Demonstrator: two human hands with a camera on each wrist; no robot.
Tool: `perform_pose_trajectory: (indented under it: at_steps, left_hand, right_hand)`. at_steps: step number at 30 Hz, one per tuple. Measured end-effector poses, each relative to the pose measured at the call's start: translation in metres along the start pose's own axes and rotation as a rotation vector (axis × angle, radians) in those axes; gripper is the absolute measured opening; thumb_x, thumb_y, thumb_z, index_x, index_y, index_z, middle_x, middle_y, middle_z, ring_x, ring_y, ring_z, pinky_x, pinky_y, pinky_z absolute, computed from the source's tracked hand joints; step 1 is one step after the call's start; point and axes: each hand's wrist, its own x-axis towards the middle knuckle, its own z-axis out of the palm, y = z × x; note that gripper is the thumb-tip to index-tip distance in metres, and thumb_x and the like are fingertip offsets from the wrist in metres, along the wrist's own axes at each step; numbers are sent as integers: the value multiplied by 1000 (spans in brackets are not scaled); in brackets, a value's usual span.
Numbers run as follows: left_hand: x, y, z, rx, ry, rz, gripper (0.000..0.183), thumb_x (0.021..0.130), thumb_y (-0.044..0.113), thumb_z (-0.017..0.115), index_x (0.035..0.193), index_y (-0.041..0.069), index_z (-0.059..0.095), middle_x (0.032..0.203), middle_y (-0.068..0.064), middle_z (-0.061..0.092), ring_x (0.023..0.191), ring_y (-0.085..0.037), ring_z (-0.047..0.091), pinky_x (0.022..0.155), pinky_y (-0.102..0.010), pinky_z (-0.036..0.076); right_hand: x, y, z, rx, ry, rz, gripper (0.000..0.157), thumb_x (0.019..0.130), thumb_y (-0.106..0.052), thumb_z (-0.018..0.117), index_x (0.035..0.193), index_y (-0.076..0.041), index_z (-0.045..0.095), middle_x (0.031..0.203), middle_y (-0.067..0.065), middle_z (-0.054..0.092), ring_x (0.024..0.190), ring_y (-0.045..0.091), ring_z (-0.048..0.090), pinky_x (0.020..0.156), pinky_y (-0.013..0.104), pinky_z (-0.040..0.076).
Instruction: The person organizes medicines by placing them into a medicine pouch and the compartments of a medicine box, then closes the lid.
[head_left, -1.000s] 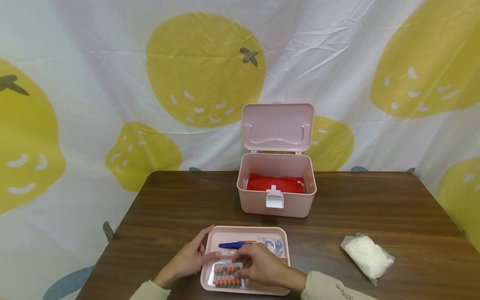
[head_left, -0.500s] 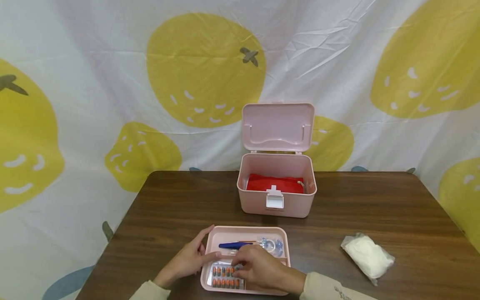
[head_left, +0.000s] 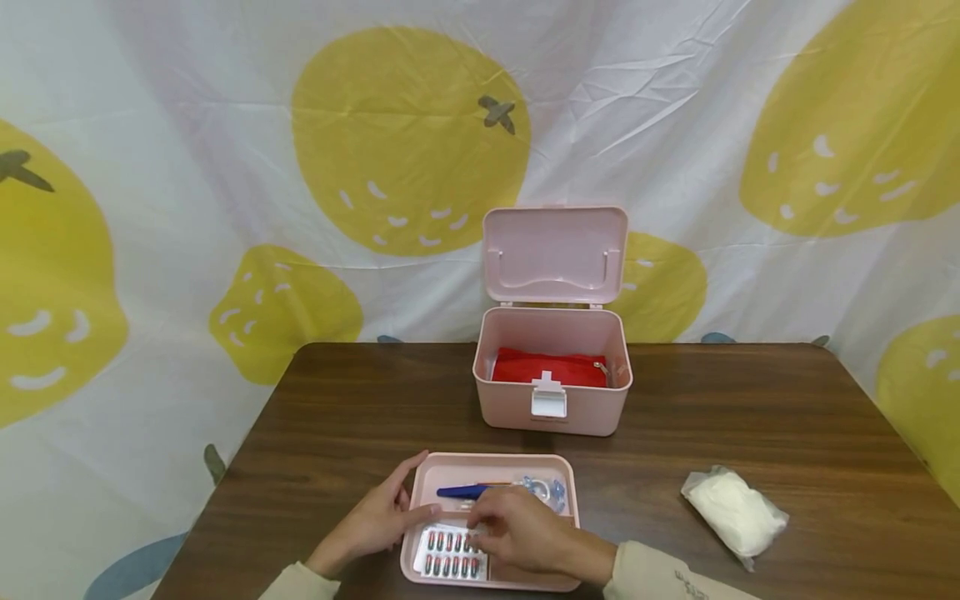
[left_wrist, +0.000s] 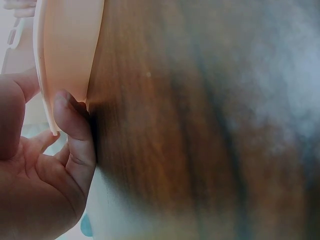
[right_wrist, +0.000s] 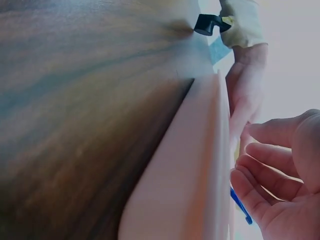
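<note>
A silver blister pack of capsules [head_left: 450, 553] is in the front left compartment of a shallow pink tray [head_left: 572, 479]. My left hand [head_left: 377, 512] grips the tray's left side, thumb over the rim; in the left wrist view its fingers [left_wrist: 80, 155] curl against the outer wall. My right hand [head_left: 517, 533] reaches over the tray and pinches the pack's right edge; the fingertips partly cover that edge. In the right wrist view the right hand's fingers [right_wrist: 270, 172] are bent above the tray rim, and the pack is out of sight. Behind the divider lies a blue pen-like tool [head_left: 461, 492].
An open pink box [head_left: 502, 408] with a white latch stands behind the tray, a red zip pouch [head_left: 517, 367] inside. To the right, a clear bag of white material [head_left: 735, 512] lies on the dark wooden table [head_left: 360, 417]. Small blue-and-clear packets [head_left: 553, 493] lie in the tray.
The blister pack tilts differently: its capsules looked orange and now look red and dark. My right hand has shifted very slightly; my left hand keeps its place on the tray.
</note>
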Motion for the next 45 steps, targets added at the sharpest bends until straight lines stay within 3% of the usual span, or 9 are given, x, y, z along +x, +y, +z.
perform_pose_trajectory:
  at_steps: [8, 15, 22, 29, 40, 45]
  left_hand:
    - [-1, -2, 0, 4, -1, 0, 80, 88, 38, 75, 154, 25, 32, 72, -2, 51, 49, -12, 51, 40, -26, 43]
    - [-1, -1, 1, 3, 9, 1, 80, 87, 37, 76, 154, 24, 33, 71, -2, 51, 49, -12, 51, 40, -26, 43]
    - [-1, 3, 1, 12, 14, 1, 81, 87, 37, 76, 154, 23, 33, 72, -3, 50, 49, -13, 51, 40, -27, 43]
    - [-1, 6, 2, 23, 17, -6, 81, 87, 38, 76, 154, 22, 33, 73, -3, 50, 50, -13, 51, 41, -28, 43]
    - [3, 6, 3, 34, 19, -6, 81, 87, 38, 76, 154, 21, 34, 75, -3, 50, 51, -13, 51, 41, -26, 43]
    - [3, 6, 2, 45, 14, -3, 80, 87, 39, 75, 154, 21, 34, 74, -2, 51, 51, -13, 51, 42, -28, 44]
  right_hand:
    - [-7, 2, -15, 69, -13, 116, 7, 85, -10, 75, 92, -9, 74, 86, -4, 70, 79, 2, 60, 72, 17, 49]
    - [-13, 7, -31, 116, 90, 98, 7, 81, -6, 78, 85, -10, 74, 78, -6, 69, 73, 0, 59, 65, 22, 53]
    - [-25, 12, -56, 130, 96, 183, 8, 84, -8, 77, 86, -16, 74, 79, -12, 68, 73, -3, 57, 66, 27, 55]
    - [-40, 15, -76, 143, 118, 213, 8, 85, -9, 77, 87, -16, 73, 80, -12, 67, 73, -1, 59, 67, 27, 55]
    - [-60, 23, -111, 80, 154, 336, 7, 86, -10, 75, 90, -16, 75, 80, -11, 68, 73, 2, 59, 66, 26, 54]
    - [-69, 30, -121, 25, 181, 337, 8, 86, -11, 76, 88, -18, 74, 79, -14, 66, 72, 1, 59, 64, 25, 53]
